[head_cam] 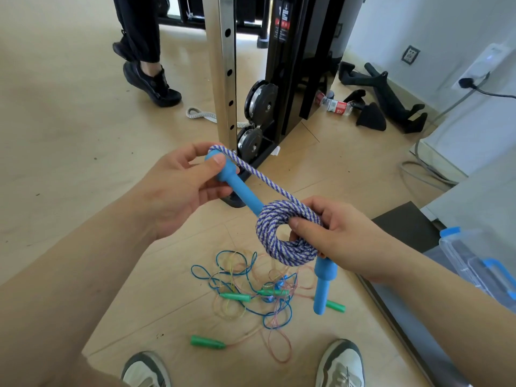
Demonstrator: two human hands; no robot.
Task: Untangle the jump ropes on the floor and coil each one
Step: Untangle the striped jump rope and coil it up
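Rope coil (279, 247) is pinched in the right hand (335, 241) so its loops hold, the left hand (173, 191) gripping a handle (227, 171), likely to wind on the last stretch.

Coiled purple-white rope (290, 254), blue-handled, above tangled thin green-handled ropes (234, 296)

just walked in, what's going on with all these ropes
A person is coiling a striped rope. The right hand grips the coil, one blue handle hanging below; the left hand holds the other handle. A tangle of thin ropes with green handles lies on the floor, not yet sorted.
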